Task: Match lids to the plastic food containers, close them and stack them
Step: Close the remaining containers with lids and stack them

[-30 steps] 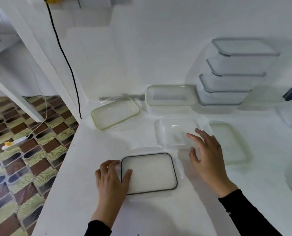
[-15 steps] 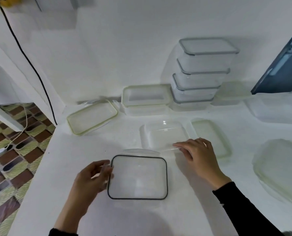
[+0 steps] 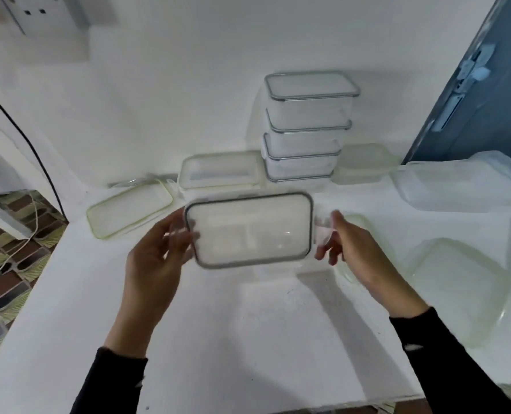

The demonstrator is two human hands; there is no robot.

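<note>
A clear rectangular lid with a dark grey rim is held in the air above the white tabletop, at the centre of the view. Its long axis runs left to right, and its flat face is tipped towards the camera. Blurred shapes show through the see-through panel. The left hand grips the left short edge with curled fingers. The right hand pinches the clear flap at the right short edge. Behind, against the wall, stands a stack of three closed containers. A green-rimmed container and a loose green-rimmed lid lie to its left.
</note>
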